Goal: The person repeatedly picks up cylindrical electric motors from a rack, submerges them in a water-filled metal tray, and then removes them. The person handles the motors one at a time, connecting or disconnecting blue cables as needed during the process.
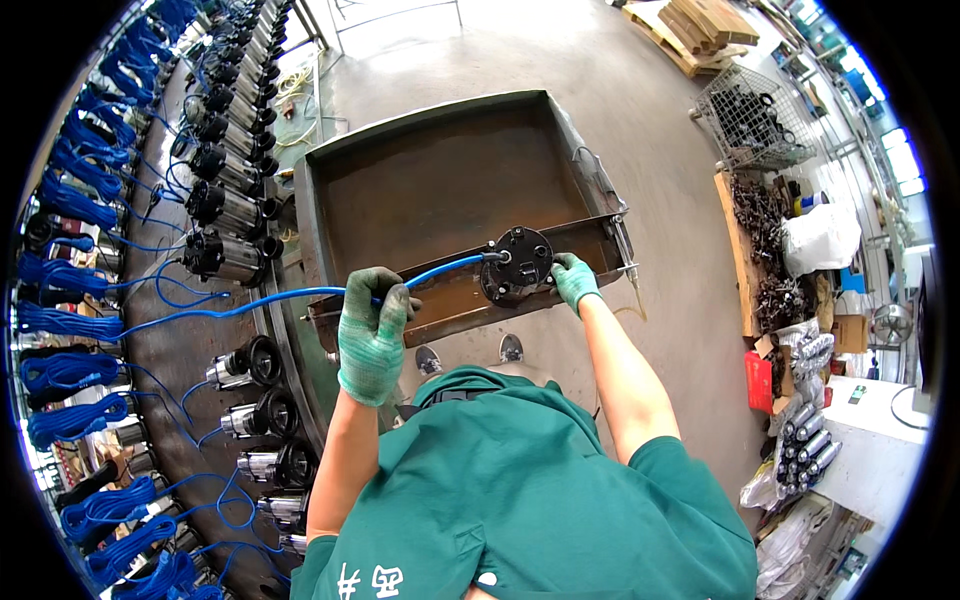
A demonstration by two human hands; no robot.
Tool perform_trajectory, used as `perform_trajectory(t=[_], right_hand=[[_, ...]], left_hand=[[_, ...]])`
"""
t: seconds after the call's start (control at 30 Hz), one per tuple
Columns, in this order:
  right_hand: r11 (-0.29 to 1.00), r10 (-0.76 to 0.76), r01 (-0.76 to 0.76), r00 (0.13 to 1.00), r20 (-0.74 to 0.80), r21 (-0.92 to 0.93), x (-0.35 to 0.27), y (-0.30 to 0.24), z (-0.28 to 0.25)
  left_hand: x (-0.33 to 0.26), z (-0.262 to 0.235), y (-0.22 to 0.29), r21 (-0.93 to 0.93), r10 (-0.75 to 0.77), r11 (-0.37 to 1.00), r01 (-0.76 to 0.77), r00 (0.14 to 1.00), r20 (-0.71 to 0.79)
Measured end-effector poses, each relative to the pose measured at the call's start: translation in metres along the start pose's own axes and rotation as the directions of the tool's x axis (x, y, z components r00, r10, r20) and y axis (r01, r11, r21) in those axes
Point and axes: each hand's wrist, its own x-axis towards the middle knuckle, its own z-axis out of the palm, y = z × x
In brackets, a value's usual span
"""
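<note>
A pump with a round black top [524, 262] stands at the near side of a rusty metal tank [430, 180], by the bars across it. From its top a blue cable [440, 268] runs left to a coil on the bench. My left hand [372, 335], in a green glove with a dirty grey palm, is closed around this cable. At the pump's right side, my gloved right hand [574, 282] grips its edge; the fingertips are partly hidden behind the black top. The pump's lower body is out of sight.
On the left, a long dark bench [165, 330] carries rows of pumps [222, 255] and coiled blue cables [75, 325]. A wire cage [755, 118] with black parts stands at the right, near a wooden pallet [690, 40] and a red box [759, 382].
</note>
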Motion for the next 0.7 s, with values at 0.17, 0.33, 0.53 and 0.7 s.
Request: perform_trajectory(t=[0.17, 0.33, 0.53, 0.7], right_hand=[[0.964, -0.265, 0.265, 0.964, -0.019, -0.011, 0.008, 0.002, -0.003], [0.746, -0.596, 0.585, 0.800, 0.073, -0.319, -0.082, -0.097, 0.034], [0.703, -0.585, 0.583, 0.800, 0.135, -0.409, -0.104, -0.131, 0.076], [0.778, -0.570, 0.569, 0.817, 0.081, -0.267, -0.066, -0.091, 0.033]], left_hand=[[0.003, -0.066, -0.007, 0.213, 0.101, 0.976, -0.046, 0.961, -0.256], [-0.022, -0.137, -0.048, 0.162, -0.133, 0.967, 0.195, 0.934, -0.332], [-0.039, -0.147, -0.089, 0.248, -0.170, 0.931, 0.268, 0.919, -0.355], [-0.027, -0.122, 0.003, -0.221, -0.163, 0.971, 0.091, 0.929, -0.333]])
